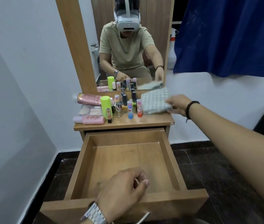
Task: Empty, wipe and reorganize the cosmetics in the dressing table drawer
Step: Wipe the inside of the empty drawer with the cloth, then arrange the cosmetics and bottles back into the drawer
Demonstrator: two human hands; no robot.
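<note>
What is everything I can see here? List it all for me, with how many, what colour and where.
Wooden pull-out drawer: one, light brown, pulled open, nothing visible inside.
Wooden dressing table top: one, light brown, above the drawer.
Wood-framed mirror: one, upright behind the table top.
Checked folded cloth: one, grey and white, right end of the top.
Lime green capped bottle: one, standing left of centre.
Pink lying bottles: two, left side of the top.
Small lip balm tubes and nail polish bottles: a cluster, mixed colours, centre; count unclear.
Blue hanging curtain: one, upper right.
Left hand: wristwatch, fingers loosely curled, over the drawer front.
Right hand: beaded bracelet, gripping the cloth.
</note>
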